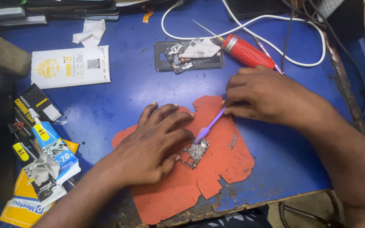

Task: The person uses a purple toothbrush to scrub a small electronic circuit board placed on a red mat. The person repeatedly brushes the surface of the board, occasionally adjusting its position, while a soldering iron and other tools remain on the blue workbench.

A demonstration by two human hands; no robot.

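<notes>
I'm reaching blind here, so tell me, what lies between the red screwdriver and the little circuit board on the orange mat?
In the head view, the right hand lies between the red screwdriver and the circuit board, holding a purple brush whose head touches the board.

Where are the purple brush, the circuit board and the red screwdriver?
purple brush (211,123): head view, mid-handle.
circuit board (196,153): head view, board centre.
red screwdriver (248,52): head view, red grip.

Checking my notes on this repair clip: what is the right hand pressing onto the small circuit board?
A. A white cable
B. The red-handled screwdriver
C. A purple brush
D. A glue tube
C: the right hand holds a purple brush whose head meets the circuit board; the red-handled screwdriver lies apart on the blue table.
</notes>
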